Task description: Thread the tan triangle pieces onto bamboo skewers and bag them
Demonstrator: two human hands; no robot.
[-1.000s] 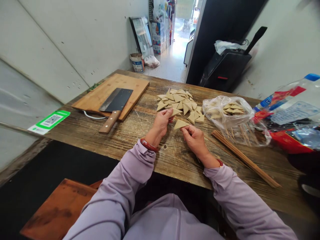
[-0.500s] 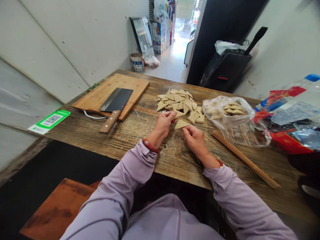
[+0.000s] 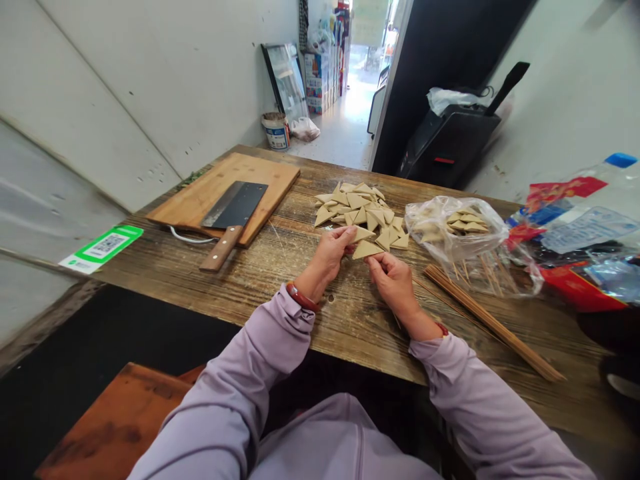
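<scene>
My left hand pinches one corner of a tan triangular slice, which looks like dried tofu. Between the thumb and fingers of my right hand is another slice, a tan triangle, held low in front of the first. The two slices sit close together; whether they touch I cannot tell. Just beyond my hands lies a loose pile of similar triangles on the wooden table. Right of my right hand rests a bundle of thin wooden skewers.
A clear plastic bag holds skewered triangles at the right. Past it are a plastic bottle and red packaging. At the left, a cleaver lies on a cutting board, its handle overhanging the board.
My right hand's slice has shifted slightly right and nearer the left hand's slice. Both hands keep their pinch. The camera view has tilted up slightly.
</scene>
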